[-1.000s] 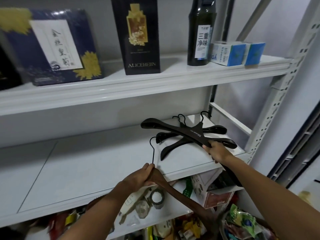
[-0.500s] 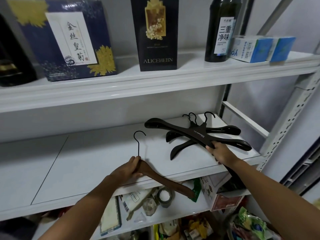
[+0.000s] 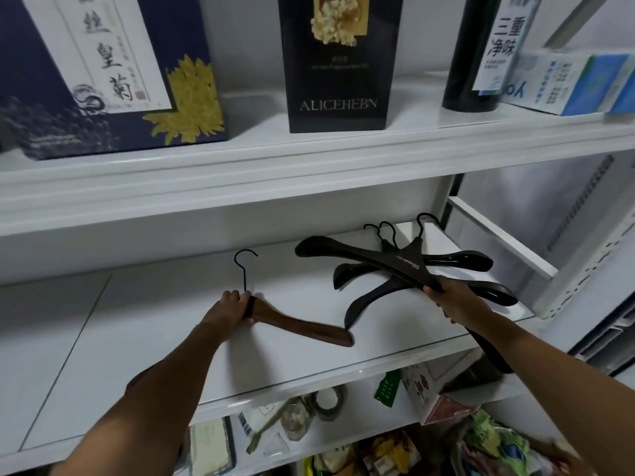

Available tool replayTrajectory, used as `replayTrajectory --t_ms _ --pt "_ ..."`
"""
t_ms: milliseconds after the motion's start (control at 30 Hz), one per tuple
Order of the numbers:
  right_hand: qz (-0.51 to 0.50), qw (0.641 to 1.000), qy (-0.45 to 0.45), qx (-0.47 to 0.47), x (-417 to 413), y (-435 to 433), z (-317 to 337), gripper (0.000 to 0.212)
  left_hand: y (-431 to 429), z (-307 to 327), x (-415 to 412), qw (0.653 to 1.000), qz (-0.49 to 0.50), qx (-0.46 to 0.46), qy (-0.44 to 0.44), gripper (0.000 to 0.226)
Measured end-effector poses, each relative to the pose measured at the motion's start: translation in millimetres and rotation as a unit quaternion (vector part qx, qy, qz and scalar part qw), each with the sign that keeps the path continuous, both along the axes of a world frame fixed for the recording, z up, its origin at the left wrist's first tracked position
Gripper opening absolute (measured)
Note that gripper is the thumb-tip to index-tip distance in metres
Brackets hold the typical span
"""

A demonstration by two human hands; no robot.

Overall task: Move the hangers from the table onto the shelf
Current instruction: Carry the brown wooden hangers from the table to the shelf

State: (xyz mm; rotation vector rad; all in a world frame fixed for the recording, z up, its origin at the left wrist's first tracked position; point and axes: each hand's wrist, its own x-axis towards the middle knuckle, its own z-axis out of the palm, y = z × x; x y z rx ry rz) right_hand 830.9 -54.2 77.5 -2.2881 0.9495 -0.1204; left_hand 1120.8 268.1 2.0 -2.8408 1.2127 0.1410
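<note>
My left hand (image 3: pixel 229 310) grips a brown wooden hanger (image 3: pixel 302 326) at its neck, just under its black hook; the hanger lies over the middle white shelf (image 3: pixel 144 324). My right hand (image 3: pixel 450 298) holds the arm of a black hanger (image 3: pixel 385 261) that rests on top of a pile of black hangers (image 3: pixel 364 297) at the shelf's right end. That hanger's near arm runs under my wrist and juts out past the shelf's front edge.
The upper shelf carries a dark blue box (image 3: pixel 103 70), a black ALICEHEBN box (image 3: pixel 338 63), a dark bottle (image 3: pixel 481 53) and blue-white cartons (image 3: pixel 567 84). A white shelf post (image 3: pixel 584 242) stands at right. The lower shelf holds tape, packets and a small box (image 3: pixel 433 393).
My left hand has carried the brown hanger up from below the shelf edge onto the middle shelf. My right hand stays on the black hanger at the pile.
</note>
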Motion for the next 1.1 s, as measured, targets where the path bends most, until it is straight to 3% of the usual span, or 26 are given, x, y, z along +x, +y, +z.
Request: replayTrajectory --t_ms 67,200,300,367,433,500,533,633,667,733,800,933,1100 --pt "-0.003 1.000 0.001 0.003 6.5 -3.8 -3.1 0.009 -5.7 -0.6 6.5 1.000 0.015 0.016 -0.020 0.062" --pt "-0.004 1.000 0.003 -0.003 18.7 -8.5 -11.4 0.009 -22.5 3.0 10.2 0.997 0.053 0.030 -0.050 0.056" --pt "-0.012 1.000 -0.011 0.012 26.0 -5.9 -16.7 0.024 -30.7 4.2 14.8 0.996 0.088 -0.001 -0.028 0.052" --pt "-0.018 0.999 -0.016 0.025 29.5 -3.3 -19.3 0.030 -33.4 -4.6 27.8 0.993 0.086 -0.051 -0.069 0.038" --pt "-0.024 0.999 -0.009 0.024 32.8 -2.2 -22.4 0.032 -39.3 -9.0 36.2 0.990 0.121 -0.066 -0.030 0.025" --pt "-0.028 0.999 -0.002 0.020 34.5 -1.6 -26.1 0.033 -37.8 -0.1 38.5 0.989 0.135 -0.059 0.014 0.034" --pt "-0.030 0.999 -0.002 0.019 35.1 -1.1 -27.5 0.034 -35.5 10.2 34.4 0.985 0.130 -0.065 0.087 0.039" --pt "-0.027 0.999 -0.003 0.022 37.1 0.6 -29.7 0.029 -44.3 4.8 38.2 0.973 0.151 -0.116 0.127 0.052" --pt "-0.025 0.999 -0.002 0.023 38.2 1.6 -29.9 0.028 -46.4 -2.2 41.1 0.980 0.160 -0.101 0.068 0.057" --pt "-0.019 1.000 0.002 0.020 40.3 4.1 -30.1 0.026 -44.7 14.5 34.4 0.982 0.159 -0.076 0.076 0.050" --pt "-0.013 1.000 0.005 0.018 41.7 6.4 -31.5 0.024 -43.7 3.2 36.1 0.991 0.112 -0.071 0.005 0.046" --pt "-0.011 1.000 0.014 0.018 41.9 8.4 -36.0 0.025 -44.5 -0.5 39.1 0.994 0.095 -0.039 -0.045 0.046" --pt "0.013 1.000 0.020 0.011 38.9 9.4 -34.8 0.017 -57.1 13.1 21.0 0.988 0.057 -0.072 -0.123 0.048"
